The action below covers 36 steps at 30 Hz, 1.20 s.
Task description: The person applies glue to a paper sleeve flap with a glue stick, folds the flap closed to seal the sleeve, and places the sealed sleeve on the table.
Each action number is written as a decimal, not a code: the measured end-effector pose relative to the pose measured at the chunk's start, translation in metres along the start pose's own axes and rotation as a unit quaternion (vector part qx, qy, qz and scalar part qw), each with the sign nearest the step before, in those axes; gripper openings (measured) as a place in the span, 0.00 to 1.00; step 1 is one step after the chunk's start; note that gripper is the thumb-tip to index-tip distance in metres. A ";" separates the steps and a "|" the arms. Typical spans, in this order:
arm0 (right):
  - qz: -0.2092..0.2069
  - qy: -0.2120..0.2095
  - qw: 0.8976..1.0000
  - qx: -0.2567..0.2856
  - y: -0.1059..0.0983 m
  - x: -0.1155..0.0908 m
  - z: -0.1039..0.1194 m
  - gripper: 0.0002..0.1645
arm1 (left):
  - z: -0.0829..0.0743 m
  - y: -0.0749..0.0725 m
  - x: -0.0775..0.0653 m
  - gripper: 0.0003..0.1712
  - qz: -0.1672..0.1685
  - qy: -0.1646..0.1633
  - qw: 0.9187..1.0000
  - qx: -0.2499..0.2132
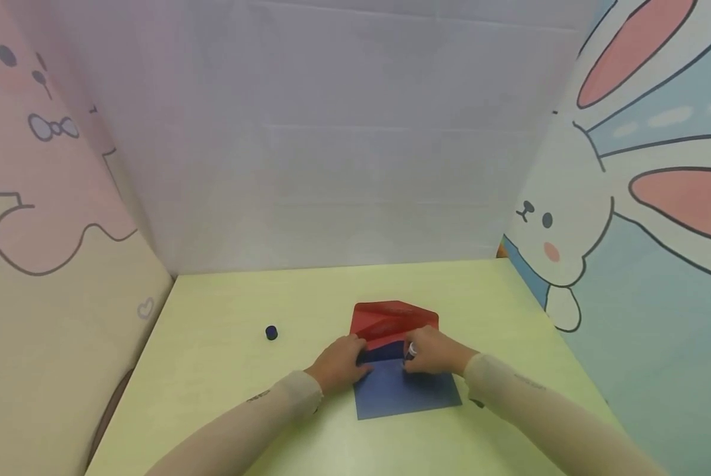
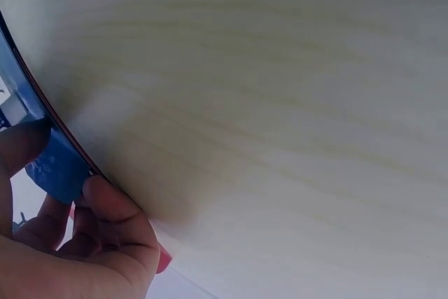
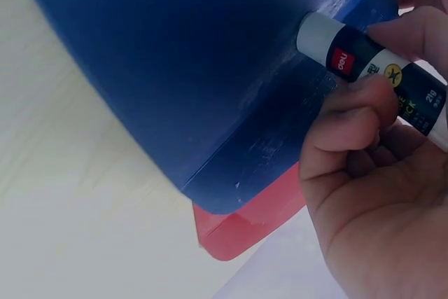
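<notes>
A blue envelope (image 1: pixel 404 390) lies on the table with its flap toward the far side, overlapping a red envelope (image 1: pixel 385 318) behind it. My left hand (image 1: pixel 341 360) pinches the blue envelope's left edge near the flap, as the left wrist view shows closely. In my right hand (image 1: pixel 435 350) is a glue stick (image 3: pixel 374 68) with a dark label, gripped between thumb and fingers. Its white end (image 3: pixel 316 36) meets the blue flap (image 3: pixel 273 131). Whitish smears show on the flap beside it. Fingers hide part of both envelopes in the head view.
A small dark blue cap (image 1: pixel 272 332) stands on the pale yellow table (image 1: pixel 224 370), left of the envelopes. A white panel (image 1: pixel 331 165) rises behind the table. Side panels with cartoon animals (image 1: pixel 560 225) flank it.
</notes>
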State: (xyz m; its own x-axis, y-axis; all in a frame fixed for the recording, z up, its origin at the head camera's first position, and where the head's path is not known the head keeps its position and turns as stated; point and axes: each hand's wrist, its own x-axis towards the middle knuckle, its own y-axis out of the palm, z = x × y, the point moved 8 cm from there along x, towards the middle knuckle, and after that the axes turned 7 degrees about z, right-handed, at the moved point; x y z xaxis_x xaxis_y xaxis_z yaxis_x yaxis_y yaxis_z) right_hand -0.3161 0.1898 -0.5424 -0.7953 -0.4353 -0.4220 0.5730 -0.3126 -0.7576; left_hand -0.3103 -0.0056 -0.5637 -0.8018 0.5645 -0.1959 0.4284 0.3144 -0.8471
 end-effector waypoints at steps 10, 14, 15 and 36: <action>-0.001 0.009 1.000 -0.008 -0.005 -0.006 -0.007 0.10 | 0.003 0.003 0.003 0.17 0.000 -0.001 1.000 0.001; -0.002 0.015 1.000 -0.011 -0.007 -0.008 -0.010 0.10 | 0.003 0.004 0.005 0.17 0.000 0.003 1.000 0.001; -0.003 0.018 1.000 -0.011 -0.008 -0.008 -0.011 0.10 | 0.003 0.004 0.005 0.17 0.000 0.004 1.000 0.000; -0.005 0.032 0.999 -0.028 -0.014 -0.014 -0.021 0.10 | 0.002 0.002 0.004 0.17 0.014 -0.012 1.000 -0.015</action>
State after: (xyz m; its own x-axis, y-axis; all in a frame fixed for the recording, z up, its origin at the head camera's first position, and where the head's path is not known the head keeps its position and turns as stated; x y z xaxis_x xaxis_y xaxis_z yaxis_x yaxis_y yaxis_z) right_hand -0.3167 0.2176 -0.5364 -0.8131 -0.3761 -0.4444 0.5547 -0.2686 -0.7875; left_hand -0.3139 -0.0040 -0.5669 -0.7996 0.5542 -0.2315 0.4625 0.3222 -0.8260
